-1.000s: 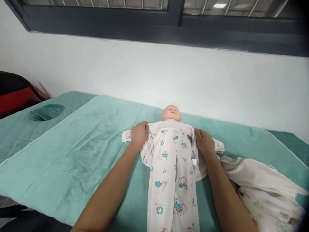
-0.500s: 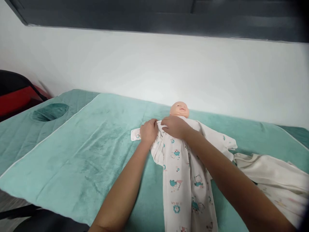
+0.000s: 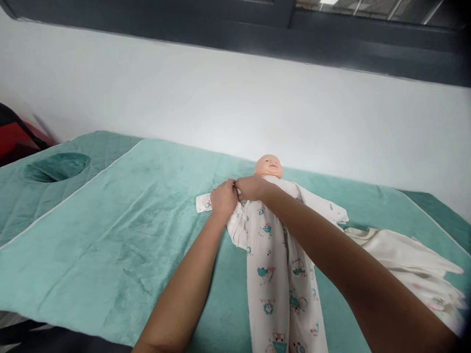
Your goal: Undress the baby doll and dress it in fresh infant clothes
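A baby doll (image 3: 269,166) lies on its back on the green sheet (image 3: 154,196), head toward the wall. White printed baby clothes (image 3: 268,264) cover its body, with the legs stretching toward me. My left hand (image 3: 224,197) is closed on the sleeve at the doll's shoulder on the left side, and the cuff sticks out beyond it. Right beside it, my right hand (image 3: 250,188) is closed with its fingertips against the left ones, at the same sleeve's top. The fabric between the fingers is mostly hidden. The other sleeve (image 3: 326,206) lies spread to the right.
Crumpled cream-white clothing (image 3: 401,255) lies on the bed to the right. A face hole (image 3: 57,166) opens in the padded bed at the left. Behind stands a white wall (image 3: 206,98) under a dark window frame (image 3: 221,34). A red and black object (image 3: 18,137) is at the far left.
My right hand has shifted left and closed in against my left hand at the sleeve. The camera view has turned slightly, showing more window and more of the clothing on the right.
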A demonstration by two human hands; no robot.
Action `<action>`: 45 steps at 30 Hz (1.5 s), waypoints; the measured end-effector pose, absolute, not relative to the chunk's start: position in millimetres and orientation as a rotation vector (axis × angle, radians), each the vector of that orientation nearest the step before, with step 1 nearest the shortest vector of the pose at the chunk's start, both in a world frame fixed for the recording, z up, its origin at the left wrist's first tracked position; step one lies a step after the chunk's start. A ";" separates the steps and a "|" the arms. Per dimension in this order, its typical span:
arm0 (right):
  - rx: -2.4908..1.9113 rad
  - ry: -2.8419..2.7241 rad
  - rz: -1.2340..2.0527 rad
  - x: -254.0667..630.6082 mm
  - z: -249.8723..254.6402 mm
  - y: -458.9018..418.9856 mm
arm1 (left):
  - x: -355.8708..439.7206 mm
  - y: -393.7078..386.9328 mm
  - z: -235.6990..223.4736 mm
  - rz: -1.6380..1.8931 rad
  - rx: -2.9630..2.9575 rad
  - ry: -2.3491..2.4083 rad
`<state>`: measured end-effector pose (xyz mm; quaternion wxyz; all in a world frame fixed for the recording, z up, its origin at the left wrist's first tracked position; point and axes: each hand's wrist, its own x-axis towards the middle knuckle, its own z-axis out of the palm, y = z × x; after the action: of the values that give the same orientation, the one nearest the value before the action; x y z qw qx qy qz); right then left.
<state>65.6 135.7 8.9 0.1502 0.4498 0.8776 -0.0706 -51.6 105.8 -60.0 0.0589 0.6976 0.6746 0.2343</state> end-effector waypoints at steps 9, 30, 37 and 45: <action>1.212 2.615 -0.130 93.4 23.0 133.8 | -54.9 96.3 -61.5 1.013 2.085 1.924; 1.430 2.752 -0.162 133.0 25.9 113.1 | -69.7 62.1 -63.0 0.635 2.423 2.054; 1.421 2.713 -0.191 109.8 7.5 120.1 | -71.3 65.2 -63.4 0.491 2.513 1.982; 1.890 3.168 -0.549 195.3 -9.4 92.1 | -66.1 61.3 -69.0 0.527 2.481 2.135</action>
<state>195.3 92.1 -9.4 -0.2896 0.4850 0.8131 -0.1408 -66.1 61.3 -69.0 -0.0867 0.7454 0.6416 0.1584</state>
